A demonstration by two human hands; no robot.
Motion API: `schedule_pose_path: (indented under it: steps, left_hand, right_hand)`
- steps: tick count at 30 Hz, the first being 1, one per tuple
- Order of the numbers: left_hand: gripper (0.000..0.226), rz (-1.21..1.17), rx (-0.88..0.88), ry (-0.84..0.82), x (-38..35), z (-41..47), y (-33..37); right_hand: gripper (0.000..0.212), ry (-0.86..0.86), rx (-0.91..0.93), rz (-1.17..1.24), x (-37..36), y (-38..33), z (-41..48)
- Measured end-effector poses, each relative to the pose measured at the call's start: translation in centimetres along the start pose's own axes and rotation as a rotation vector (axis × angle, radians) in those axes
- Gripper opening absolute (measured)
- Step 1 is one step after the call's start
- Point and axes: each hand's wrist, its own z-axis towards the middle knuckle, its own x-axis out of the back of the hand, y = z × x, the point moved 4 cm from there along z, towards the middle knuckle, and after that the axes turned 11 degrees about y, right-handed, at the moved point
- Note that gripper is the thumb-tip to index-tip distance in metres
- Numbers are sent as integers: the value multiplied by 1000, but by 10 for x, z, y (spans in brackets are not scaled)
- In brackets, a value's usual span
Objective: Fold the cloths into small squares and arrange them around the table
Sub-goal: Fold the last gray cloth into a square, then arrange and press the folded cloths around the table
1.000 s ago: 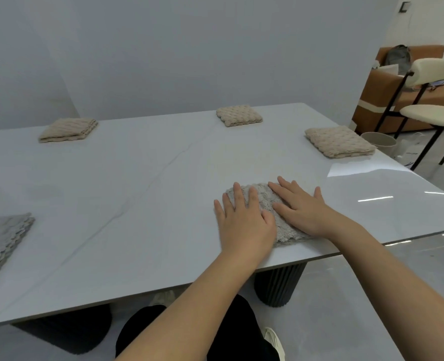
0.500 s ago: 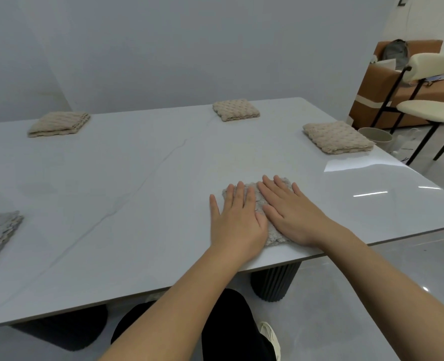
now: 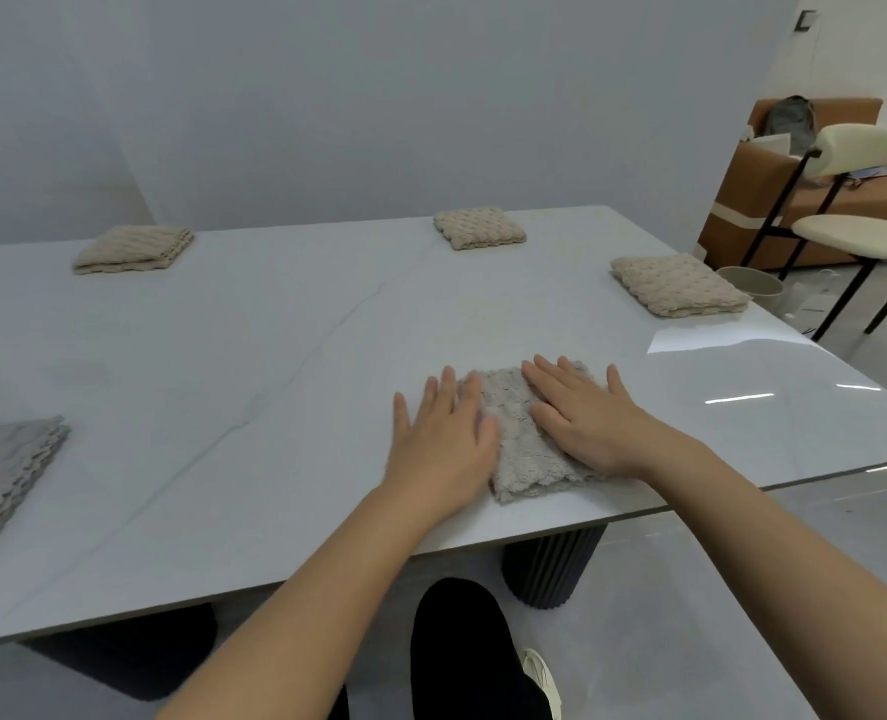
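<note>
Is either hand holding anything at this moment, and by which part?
Nothing is gripped. The left hand and right hand both lie flat, fingers straight, pressing on top of the folded cloth.

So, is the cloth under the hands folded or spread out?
Folded: the grey-beige cloth is a small square, with a thick, layered edge at its near side.

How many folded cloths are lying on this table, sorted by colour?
Beige folded cloths: 3 (far left, far middle, right side)
Grey folded cloths: 2 (left edge, near edge)
Total: 5
</note>
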Motion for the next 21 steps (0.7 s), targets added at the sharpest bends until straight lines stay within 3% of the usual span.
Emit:
schedule_pose_path:
  steps: [5, 12, 21]
  left_hand:
    - [59, 127, 109, 34, 36, -11, -76]
    - [61, 254, 241, 38, 63, -16, -169]
    - [60, 252, 257, 55, 63, -23, -195]
  right_hand:
    - [58, 66, 91, 15, 5, -49, 13]
    - [60, 1, 185, 53, -30, -151, 57]
    - [59, 38, 117, -6, -64, -178, 84]
